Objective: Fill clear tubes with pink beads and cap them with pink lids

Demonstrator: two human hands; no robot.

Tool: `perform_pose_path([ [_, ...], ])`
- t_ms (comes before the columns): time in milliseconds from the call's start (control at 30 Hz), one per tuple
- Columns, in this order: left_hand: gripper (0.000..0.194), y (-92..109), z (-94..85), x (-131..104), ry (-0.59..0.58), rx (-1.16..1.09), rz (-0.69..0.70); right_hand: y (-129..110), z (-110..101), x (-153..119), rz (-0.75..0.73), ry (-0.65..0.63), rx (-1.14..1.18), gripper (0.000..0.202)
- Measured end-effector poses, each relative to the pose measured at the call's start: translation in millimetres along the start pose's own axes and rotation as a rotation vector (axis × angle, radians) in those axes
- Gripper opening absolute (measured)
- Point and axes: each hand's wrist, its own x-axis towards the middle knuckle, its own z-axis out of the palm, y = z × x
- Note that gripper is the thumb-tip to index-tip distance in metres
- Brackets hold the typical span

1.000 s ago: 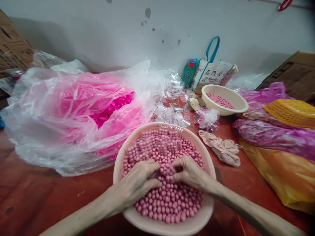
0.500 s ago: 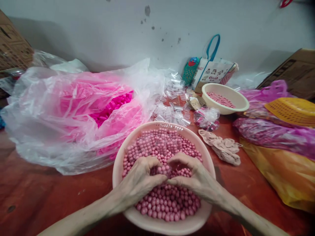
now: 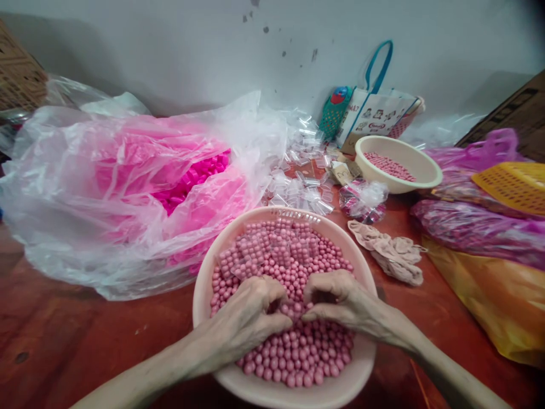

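Red-brown surface carries pale-pink basin of pink beads; our left hand and right hand curl just apart over them, grip unclear. Best we work low, so strays land inside.

Qty noted: 2 hands, 1 pink basin, 1 cream bowl, 1 yel. basket, 2 cardbd. boxes, 1 tote bag, 1 beige cloth; pink beads too many to ct

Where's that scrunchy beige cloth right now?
In the head view, the beige cloth lies crumpled on the red surface, just right of the big pink basin, with yellow plastic on its other side.
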Motion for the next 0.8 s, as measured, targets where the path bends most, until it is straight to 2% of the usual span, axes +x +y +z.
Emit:
perform_pose_path([
  [133,0.012,-2.7,-1.4,0.8,0.015,-0.092,-0.008,7.5,-3.7,-3.8,0.033,0.056,0.042,0.019],
  [200,0.008,-0.7,-3.6,3.8,0.004,-0.136,-0.029,12.2,-1.8,-9.3,0.028,0.138,-0.012,0.017],
  [267,0.007,3.7,-7.2,7.5,-0.003,-0.177,-0.05,14.7,2.1,-14.9,0.018,0.245,-0.101,0.028],
  [333,0.008,8.9,-11.1,11.3,0.02,-0.227,-0.064,12.3,7.6,-17.0,0.011,0.296,-0.136,0.04],
  [400,0.007,12.4,-13.8,14.4,0.037,-0.284,-0.063,5.1,13.8,-13.7,0.011,0.242,-0.106,0.037],
  [500,0.004,10.7,-12.5,15.5,0.061,-0.353,-0.049,-6.4,22.4,-3.5,0.02,0.154,-0.072,0.016],
  [567,0.006,4.9,-8.0,12.4,0.091,-0.359,-0.032,-8.8,25.4,1.1,0.035,0.137,-0.069,0.015],
  [700,0.03,-7.9,2.0,-1.8,0.251,-0.141,0.008,0.0,20.8,1.0,0.049,0.241,-0.116,0.014],
  [800,0.025,-11.4,4.3,-12.3,0.279,0.168,0.075,8.7,14.6,3.4,0.063,0.306,-0.201,0.011],
])
